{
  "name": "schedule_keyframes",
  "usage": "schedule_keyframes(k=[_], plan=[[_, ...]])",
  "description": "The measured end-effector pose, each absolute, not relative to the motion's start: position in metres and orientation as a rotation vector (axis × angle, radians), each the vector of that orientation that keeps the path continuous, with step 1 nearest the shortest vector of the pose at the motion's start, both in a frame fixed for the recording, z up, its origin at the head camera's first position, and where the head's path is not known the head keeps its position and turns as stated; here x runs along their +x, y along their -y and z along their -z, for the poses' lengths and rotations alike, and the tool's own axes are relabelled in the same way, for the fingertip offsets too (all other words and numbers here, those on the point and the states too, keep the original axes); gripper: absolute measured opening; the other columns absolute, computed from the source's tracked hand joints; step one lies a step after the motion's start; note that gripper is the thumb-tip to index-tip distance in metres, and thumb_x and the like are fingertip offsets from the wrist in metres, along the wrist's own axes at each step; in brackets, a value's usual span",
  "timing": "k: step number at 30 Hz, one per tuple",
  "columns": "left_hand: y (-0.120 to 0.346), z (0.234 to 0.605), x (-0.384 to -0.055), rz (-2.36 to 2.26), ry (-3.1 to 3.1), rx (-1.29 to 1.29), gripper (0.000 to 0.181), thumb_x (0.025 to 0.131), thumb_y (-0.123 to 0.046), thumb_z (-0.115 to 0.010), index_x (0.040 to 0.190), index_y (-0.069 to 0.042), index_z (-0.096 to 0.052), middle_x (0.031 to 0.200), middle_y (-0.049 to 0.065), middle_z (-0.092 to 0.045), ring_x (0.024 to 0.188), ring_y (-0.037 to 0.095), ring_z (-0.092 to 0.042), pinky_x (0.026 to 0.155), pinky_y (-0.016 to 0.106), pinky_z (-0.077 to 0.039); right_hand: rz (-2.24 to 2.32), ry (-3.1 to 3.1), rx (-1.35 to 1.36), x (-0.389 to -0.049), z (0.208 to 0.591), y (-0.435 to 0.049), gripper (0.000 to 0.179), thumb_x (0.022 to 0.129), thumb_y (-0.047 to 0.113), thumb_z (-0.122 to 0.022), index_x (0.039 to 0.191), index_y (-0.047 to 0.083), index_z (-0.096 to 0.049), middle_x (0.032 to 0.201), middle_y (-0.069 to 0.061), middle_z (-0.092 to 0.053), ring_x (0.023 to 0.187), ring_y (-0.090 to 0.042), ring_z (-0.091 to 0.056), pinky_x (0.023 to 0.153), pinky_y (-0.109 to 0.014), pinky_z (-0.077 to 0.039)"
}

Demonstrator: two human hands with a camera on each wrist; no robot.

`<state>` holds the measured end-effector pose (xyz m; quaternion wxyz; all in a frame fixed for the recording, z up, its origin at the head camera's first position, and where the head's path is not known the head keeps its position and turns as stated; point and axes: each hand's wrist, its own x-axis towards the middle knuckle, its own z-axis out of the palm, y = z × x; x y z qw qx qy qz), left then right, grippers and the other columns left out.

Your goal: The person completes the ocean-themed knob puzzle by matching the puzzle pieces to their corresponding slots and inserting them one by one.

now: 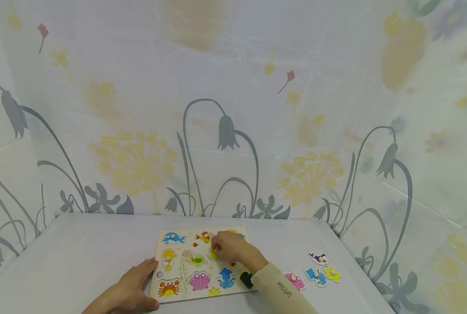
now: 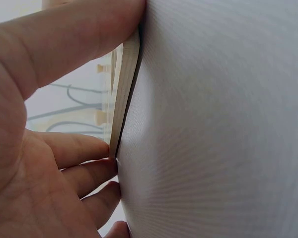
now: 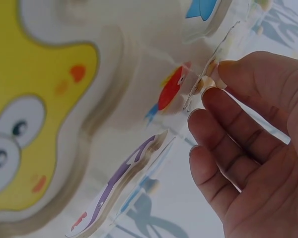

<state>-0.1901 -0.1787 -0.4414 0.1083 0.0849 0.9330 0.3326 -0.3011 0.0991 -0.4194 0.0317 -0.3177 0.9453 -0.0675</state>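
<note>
Puzzle board (image 1: 196, 295) lies on the table (image 1: 111, 237). Left hand (image 1: 133, 284), fingers spread, touches its left edge and near-left corner; right hand (image 1: 232, 249), above its right half, pinches a knob (image 3: 204, 82). Table surface extends beyond its far edge; loose pieces (image 1: 321, 279) lie to its right. Its long axis runs left to right, its pictures (image 1: 199, 282) upright from the near side.
</note>
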Motion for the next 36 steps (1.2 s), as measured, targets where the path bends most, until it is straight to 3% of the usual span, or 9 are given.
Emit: schedule_keyframes(k=[22,36], plan=[[0.178,0.440,-0.190,-0.948,-2.748,0.229,0.101,0.056,-0.033,-0.090,0.137,0.006,-0.044,0.146,0.030,-0.033,0.135,0.052,-0.024,0.109,0.067,-0.013,0.279,-2.902,-0.918,-0.299,0.414,-0.106,0.004,0.087,0.023,-0.069,0.092,0.022,-0.069,0.081,0.014,-0.055,0.074,-0.007,-0.049,0.068,-0.023,-0.045],[0.178,0.440,-0.192,-0.971,-2.724,0.200,0.102,0.054,-0.032,-0.091,0.137,0.006,-0.044,0.145,0.030,-0.034,0.134,0.052,-0.024,0.109,0.066,-0.013,0.246,-2.966,-0.846,-0.295,0.404,-0.169,0.014,0.085,0.020,-0.071,0.098,0.016,-0.069,0.082,0.010,-0.055,0.075,-0.009,-0.049,0.072,-0.028,-0.050]])
